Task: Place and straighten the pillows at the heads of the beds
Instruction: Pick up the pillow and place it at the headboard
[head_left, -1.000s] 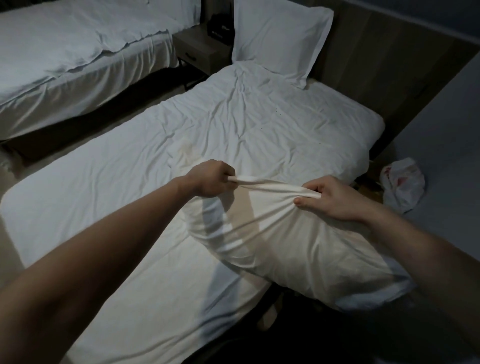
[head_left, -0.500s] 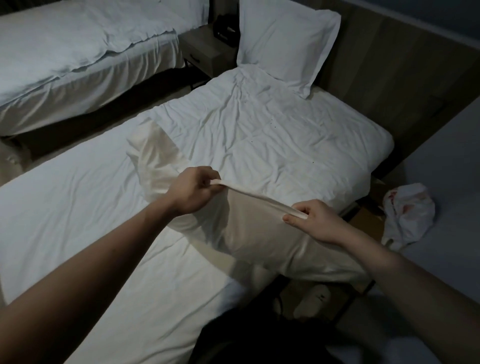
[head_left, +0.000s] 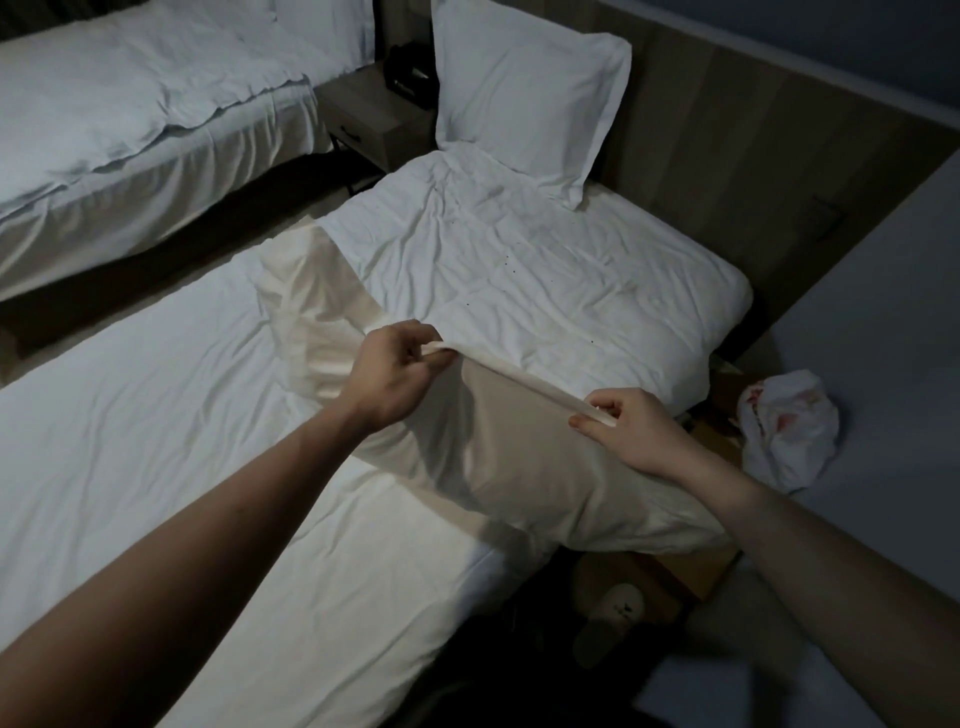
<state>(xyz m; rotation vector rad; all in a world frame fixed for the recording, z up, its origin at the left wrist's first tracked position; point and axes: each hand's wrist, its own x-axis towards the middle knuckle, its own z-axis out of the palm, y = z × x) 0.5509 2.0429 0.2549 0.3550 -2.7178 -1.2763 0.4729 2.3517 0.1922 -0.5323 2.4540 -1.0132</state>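
Item: cream pillow (head_left: 519, 467), lying across the near bed (head_left: 208, 441) at mid-length, one end overhanging the edge; not yet at the head.
Left hand (head_left: 387, 376) and right hand (head_left: 631, 426): each pinches the pillow's top seam, stretched taut between them.
Item: white pillow (head_left: 524, 98), upright against the headboard (head_left: 727, 156); judged placed.
Outstanding: carry the cream pillow to the head, straighten. Far bed (head_left: 130, 114): head out of view.

far bed (head_left: 130, 104) cut by left edge, black item (head_left: 410, 70) on nightstand (head_left: 363, 122) too dark to identify, slipper (head_left: 608, 629) dim, both forearms cropped at frame bottom
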